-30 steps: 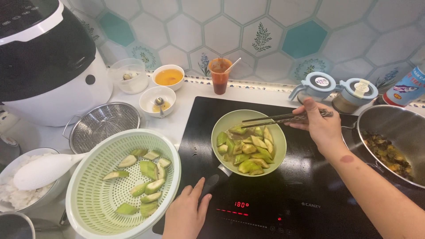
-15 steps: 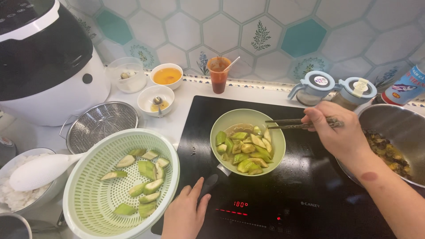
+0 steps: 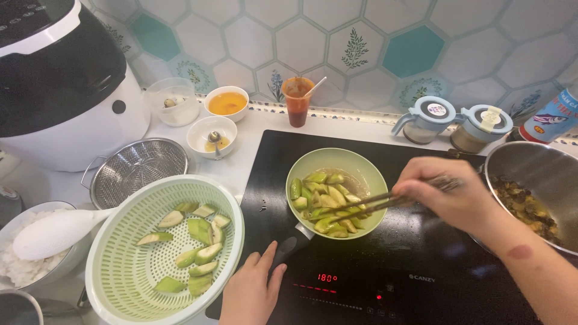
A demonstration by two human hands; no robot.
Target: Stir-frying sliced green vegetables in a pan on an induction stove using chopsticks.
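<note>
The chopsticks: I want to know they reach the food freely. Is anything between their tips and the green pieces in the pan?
Nothing visible. The right hand holds the chopsticks over the pan's rim, tips already among the green vegetable pieces.

A red lit digit display [image 3: 327,277] glows on the near edge of the black induction cooktop [image 3: 421,289], with a row of small red lights just under it and a red dot to its right; pale printed lettering sits further right on the glass. At the far right edge stands a bottle [image 3: 551,117] with a blue, red and white label showing a fish. Two lidded jars [image 3: 457,123] beside it carry round lid labels.
</note>
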